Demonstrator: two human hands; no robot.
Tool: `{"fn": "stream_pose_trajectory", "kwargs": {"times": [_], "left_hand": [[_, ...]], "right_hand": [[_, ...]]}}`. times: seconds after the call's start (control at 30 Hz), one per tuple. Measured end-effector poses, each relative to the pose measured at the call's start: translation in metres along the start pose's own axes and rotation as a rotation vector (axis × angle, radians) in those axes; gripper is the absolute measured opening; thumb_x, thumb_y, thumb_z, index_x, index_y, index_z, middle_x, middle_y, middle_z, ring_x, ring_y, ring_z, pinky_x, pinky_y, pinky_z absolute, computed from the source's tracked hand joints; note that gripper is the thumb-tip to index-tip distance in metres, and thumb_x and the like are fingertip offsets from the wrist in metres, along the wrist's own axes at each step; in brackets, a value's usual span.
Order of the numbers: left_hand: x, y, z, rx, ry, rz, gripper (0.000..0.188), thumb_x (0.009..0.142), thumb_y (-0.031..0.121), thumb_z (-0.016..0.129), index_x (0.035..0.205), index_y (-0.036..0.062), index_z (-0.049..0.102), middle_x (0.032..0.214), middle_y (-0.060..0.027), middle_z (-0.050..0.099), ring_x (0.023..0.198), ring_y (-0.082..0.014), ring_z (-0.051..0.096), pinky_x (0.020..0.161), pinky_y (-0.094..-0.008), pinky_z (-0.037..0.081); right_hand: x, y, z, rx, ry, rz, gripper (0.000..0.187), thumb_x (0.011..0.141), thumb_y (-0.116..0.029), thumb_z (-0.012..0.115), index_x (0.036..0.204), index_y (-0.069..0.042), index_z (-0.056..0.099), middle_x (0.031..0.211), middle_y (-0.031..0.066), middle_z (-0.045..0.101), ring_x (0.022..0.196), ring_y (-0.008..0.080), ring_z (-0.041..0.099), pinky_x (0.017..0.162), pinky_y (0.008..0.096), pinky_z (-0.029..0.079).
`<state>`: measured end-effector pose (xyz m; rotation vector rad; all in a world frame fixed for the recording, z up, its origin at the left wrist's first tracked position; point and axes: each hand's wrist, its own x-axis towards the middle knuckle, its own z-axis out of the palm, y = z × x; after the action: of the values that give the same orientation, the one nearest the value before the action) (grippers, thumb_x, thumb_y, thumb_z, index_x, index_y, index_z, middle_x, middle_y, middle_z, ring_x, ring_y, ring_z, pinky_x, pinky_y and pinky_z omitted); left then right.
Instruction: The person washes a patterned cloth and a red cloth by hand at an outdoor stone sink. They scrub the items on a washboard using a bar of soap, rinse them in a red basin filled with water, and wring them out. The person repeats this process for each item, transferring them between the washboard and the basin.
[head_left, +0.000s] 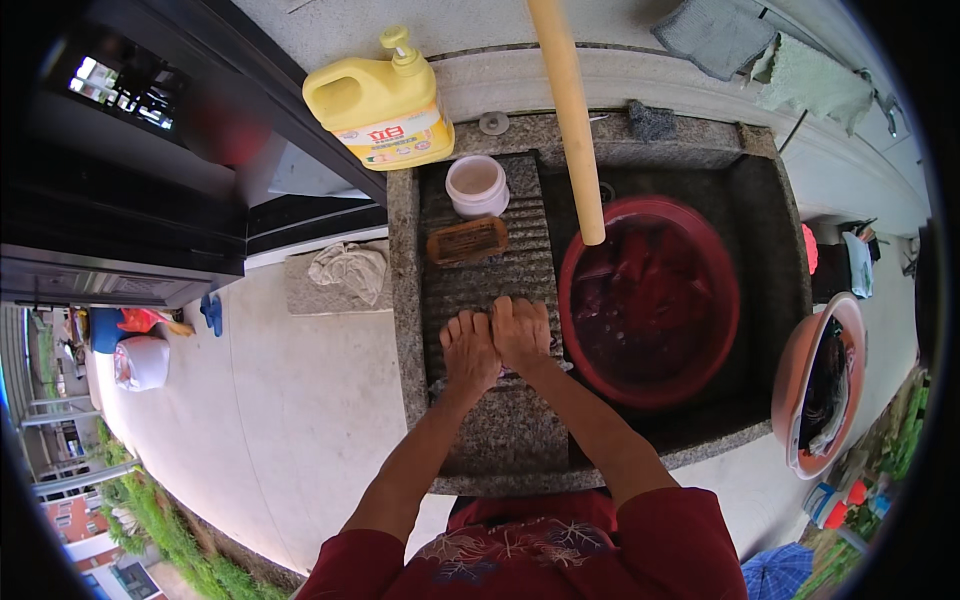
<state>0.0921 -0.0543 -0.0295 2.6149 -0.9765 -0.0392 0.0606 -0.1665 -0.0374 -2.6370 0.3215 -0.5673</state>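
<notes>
Two hands of mine are working side by side on the ribbed stone washboard (525, 205), my left hand (470, 352) lying a little nearer my body and my right hand (521, 335) reaching slightly farther up the ridges. A wet-looking, crumpled cloth (507, 371) is lying beneath them, mostly hidden: scraps of it are showing between my wrists and poking out past the outer side of each hand. My fingers are pointing away from me, beyond those visible scraps. On the left hand they are fanning slightly; on the right they are sitting close together. Whether they are pinching any fabric underneath, I cannot tell, because my palms and knuckles are covering it.

Just beyond my fingers, a brown oblong block (467, 241) is lying across the ridges, and a white open jar (476, 186) is standing behind it. To my right, inside the stone sink (404, 300), a red basin (567, 310) is holding dark water and soaking red fabric (650, 262), and a pale yellow pole (572, 120) is ending above its far left rim. A yellow pump-top jug (385, 125) is standing by the sink's far left corner. Farther right, a pink basket (785, 400) is holding dark clothes (826, 385).
</notes>
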Motion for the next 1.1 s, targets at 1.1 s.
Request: {"fn": "stream_pose_trajectory", "kwargs": {"times": [1.1], "left_hand": [[0.028, -0.001, 0.002, 0.133, 0.001, -0.127, 0.039, 0.091, 0.023, 0.054, 0.122, 0.0064, 0.040, 0.128, -0.0179, 0.036, 0.119, -0.0342, 0.033, 0.098, -0.0484, 0.025]], "right_hand": [[0.031, 0.008, 0.013, 0.006, 0.092, 0.173, 0.021, 0.081, -0.024, 0.064, 0.090, -0.009, 0.053, 0.087, 0.0082, 0.057, 0.085, 0.0260, 0.052, 0.075, 0.0403, 0.037]]}}
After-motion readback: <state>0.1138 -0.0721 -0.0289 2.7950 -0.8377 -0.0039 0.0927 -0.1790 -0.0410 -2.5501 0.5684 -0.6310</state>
